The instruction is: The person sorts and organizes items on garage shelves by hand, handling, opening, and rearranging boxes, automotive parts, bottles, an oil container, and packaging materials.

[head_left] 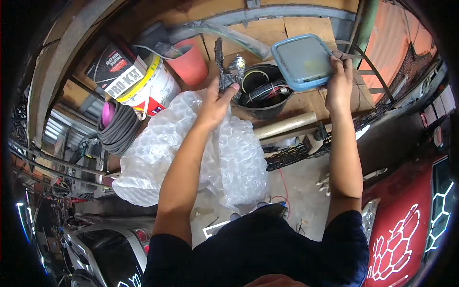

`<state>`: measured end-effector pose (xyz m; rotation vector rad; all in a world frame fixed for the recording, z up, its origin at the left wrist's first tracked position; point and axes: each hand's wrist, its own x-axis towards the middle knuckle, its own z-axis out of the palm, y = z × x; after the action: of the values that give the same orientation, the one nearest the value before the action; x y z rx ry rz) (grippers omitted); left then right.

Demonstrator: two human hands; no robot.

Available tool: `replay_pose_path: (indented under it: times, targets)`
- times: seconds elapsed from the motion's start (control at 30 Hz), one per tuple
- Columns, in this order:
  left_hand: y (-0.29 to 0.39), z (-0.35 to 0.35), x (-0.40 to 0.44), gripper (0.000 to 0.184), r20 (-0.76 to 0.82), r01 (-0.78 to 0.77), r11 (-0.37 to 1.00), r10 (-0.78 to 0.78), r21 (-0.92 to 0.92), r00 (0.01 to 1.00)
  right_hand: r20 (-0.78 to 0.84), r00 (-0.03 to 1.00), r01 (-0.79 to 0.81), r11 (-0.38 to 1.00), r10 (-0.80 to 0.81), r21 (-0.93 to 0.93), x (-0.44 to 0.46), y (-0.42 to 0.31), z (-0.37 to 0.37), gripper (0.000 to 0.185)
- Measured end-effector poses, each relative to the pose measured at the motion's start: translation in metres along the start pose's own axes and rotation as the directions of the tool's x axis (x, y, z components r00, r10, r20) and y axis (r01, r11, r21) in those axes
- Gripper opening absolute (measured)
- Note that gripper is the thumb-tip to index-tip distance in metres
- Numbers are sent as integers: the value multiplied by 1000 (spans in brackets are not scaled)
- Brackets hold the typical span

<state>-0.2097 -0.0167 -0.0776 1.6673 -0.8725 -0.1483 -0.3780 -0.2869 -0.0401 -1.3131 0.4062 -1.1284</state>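
Note:
My left hand [217,103] is closed around a crumpled black and silver wrapper [233,74], which sticks up above the fingers. In my right hand [340,81] is a rectangular plastic container [306,62] with a blue rim and a greyish, see-through face, gripped at its right edge. Between the two hands, lower down, stands a black bucket [267,111] holding cables and other dark items. Clear bubble wrap [162,148] hangs in a large heap below my left hand and forearm.
Left on the shelf are a white and yellow bucket [160,83], a Pro-Kit box [112,71], a red pot [191,62] and a coiled hose [114,131]. A cardboard tube [285,125] lies near the shelf's front. Behind stand a red car [399,229] and a silver car [107,248].

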Motion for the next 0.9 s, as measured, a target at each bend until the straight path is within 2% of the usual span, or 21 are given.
replay_pose_path:
  times: [0.03, 0.1, 0.17, 0.23, 0.27, 0.33, 0.43, 0.5, 0.53, 0.6, 0.63, 0.67, 0.73, 0.83, 0.87, 0.9]
  targets:
    - [-1, 1, -1, 43, 4, 5, 1000, -5, -7, 1000, -15, 1000, -12, 1000, 12, 1, -3, -1, 6, 25]
    - [-4, 3, -5, 45, -10, -87, 995, 87, -55, 996, 2, 999, 43, 999, -43, 10, -11, -2, 18, 26]
    - [-7, 7, -7, 47, -40, -165, 982, 162, -88, 986, 15, 990, 140, 990, -140, 14, -11, 8, 25, 29]
    - [-10, 12, -9, 49, -83, -228, 967, 219, -112, 972, 29, 954, 298, 939, -298, -174, 0, 30, 21, 33]
    - [-11, 12, -8, 47, -89, -239, 970, 234, -51, 968, 48, 926, 373, 890, -374, -264, 2, 33, 21, 36]
    - [-12, 10, -7, 42, -99, -258, 964, 264, 68, 960, 35, 935, 349, 896, -353, -274, 3, 35, 20, 35]
    - [-4, 7, -8, 51, -57, -175, 984, 177, 32, 983, 42, 953, 303, 932, -301, -198, -2, 24, 21, 35]
    - [-7, 13, -8, 58, -137, -224, 974, 217, -39, 966, 50, 958, 285, 954, -281, -94, -8, 13, 24, 36]
    - [-8, 16, -8, 63, -178, -250, 966, 234, -72, 956, 56, 954, 299, 948, -294, -112, -6, 20, 23, 37]
    - [-3, 18, -10, 63, -145, -296, 955, 292, -4, 945, 67, 946, 325, 934, -318, -149, -7, 22, 29, 37]
    - [1, 18, -10, 63, -129, -318, 948, 319, 28, 939, 175, 948, 307, 902, -264, -304, -18, 22, 31, 38]
    - [3, 16, -10, 59, -115, -313, 943, 325, 109, 939, 196, 892, 441, 686, -407, -579, -23, 56, 38, 34]
    - [9, 11, -11, 52, -81, -302, 916, 333, 264, 939, 301, 930, 343, 794, -211, -502, -35, 49, 47, 38]
    - [13, 8, -13, 38, -48, -179, 954, 196, 242, 979, 153, 972, 204, 966, -180, -160, -21, 60, 35, 37]
    - [11, 9, -14, 35, -71, -242, 901, 285, 359, 956, 130, 969, 225, 969, -211, -102, -6, 64, 26, 36]
    - [10, 12, -12, 33, -81, -297, 829, 377, 474, 923, -3, 998, 69, 998, -69, 9, -5, 52, 25, 34]
